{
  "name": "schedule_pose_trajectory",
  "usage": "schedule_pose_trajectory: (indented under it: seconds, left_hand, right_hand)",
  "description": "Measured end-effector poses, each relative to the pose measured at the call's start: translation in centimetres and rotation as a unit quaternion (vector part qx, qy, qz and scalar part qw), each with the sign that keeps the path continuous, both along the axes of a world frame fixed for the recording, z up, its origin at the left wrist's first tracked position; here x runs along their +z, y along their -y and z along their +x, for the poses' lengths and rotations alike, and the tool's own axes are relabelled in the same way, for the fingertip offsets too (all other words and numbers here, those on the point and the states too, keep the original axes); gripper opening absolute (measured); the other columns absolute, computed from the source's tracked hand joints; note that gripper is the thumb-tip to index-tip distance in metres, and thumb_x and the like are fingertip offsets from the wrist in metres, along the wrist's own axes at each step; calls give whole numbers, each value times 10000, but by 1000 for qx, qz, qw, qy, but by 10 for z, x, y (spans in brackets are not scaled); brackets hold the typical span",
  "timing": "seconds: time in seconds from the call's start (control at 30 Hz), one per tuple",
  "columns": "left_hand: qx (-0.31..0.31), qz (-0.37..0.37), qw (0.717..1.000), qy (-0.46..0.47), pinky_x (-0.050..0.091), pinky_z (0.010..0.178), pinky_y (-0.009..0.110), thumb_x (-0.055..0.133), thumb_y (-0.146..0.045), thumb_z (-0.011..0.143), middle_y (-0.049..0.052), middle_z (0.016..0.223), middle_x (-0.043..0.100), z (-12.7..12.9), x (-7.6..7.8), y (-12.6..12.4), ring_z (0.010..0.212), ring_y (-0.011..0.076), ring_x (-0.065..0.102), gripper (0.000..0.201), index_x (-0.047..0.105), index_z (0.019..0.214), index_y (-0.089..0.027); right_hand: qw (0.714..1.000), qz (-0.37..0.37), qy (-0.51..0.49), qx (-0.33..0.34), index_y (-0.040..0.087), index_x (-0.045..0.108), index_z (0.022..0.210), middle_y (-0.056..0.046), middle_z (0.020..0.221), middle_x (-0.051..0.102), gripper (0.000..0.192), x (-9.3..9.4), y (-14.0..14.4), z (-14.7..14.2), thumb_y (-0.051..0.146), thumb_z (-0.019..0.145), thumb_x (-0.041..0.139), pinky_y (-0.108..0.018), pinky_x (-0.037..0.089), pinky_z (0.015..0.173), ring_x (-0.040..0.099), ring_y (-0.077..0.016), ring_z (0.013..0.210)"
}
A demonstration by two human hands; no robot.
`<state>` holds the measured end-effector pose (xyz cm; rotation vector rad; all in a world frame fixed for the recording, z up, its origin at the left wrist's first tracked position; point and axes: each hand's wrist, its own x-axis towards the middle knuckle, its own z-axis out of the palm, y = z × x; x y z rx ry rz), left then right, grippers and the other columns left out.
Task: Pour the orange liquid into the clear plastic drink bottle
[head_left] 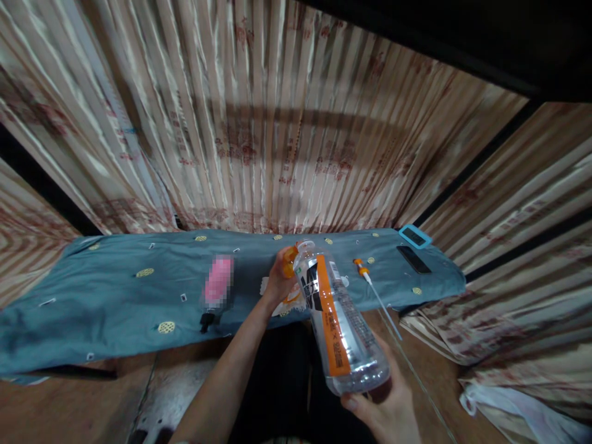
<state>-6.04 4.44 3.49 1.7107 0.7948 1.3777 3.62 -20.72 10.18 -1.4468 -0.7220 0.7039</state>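
A large clear plastic bottle with an orange, black and silver label is tilted, its uncapped-looking neck pointing away from me and slightly left. My right hand grips it round the base. My left hand is wrapped round a small translucent orange container, right beside the bottle's mouth. Whether the two touch, or any liquid passes between them, I cannot tell. Below my left hand, a whitish crumpled wrapper or tissue lies on the cloth. To the right lies an orange and white spray pump head with a long thin tube.
A blue patterned cloth covers the narrow bench. On its left lies a pink, blurred-out bottle with a black cap. A black phone and a blue-framed device lie at the right end. Pleated curtains hang behind.
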Motion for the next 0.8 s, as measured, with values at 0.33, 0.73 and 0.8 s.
schedule_pose_trajectory:
  seconds: [0.33,0.73,0.8]
  left_hand:
    - [10,14,1000,11,501,874,364,708,-198,676,72,1134,609,1,1,0,986,213,612,586,451,1203,-207]
    - [19,20,1000,5,499,895,377,708,-189,671,74,1139,612,0,0,-1,1002,223,616,599,449,1211,-207]
    - [18,21,1000,5,495,909,382,704,-192,676,78,1155,604,0,0,-1,1022,226,611,596,447,1214,-208]
  right_hand:
    - [1000,15,2,4,265,570,1199,-14,1107,734,872,3,-1,-1,388,409,916,-216,531,833,691,-221,1012]
    - [1000,6,30,6,230,562,1217,-65,1148,707,898,5,-1,0,484,423,896,-276,530,867,668,-260,1047]
    - [999,5,32,7,235,552,1222,-62,1149,706,905,4,-1,0,498,425,891,-273,526,870,668,-254,1043]
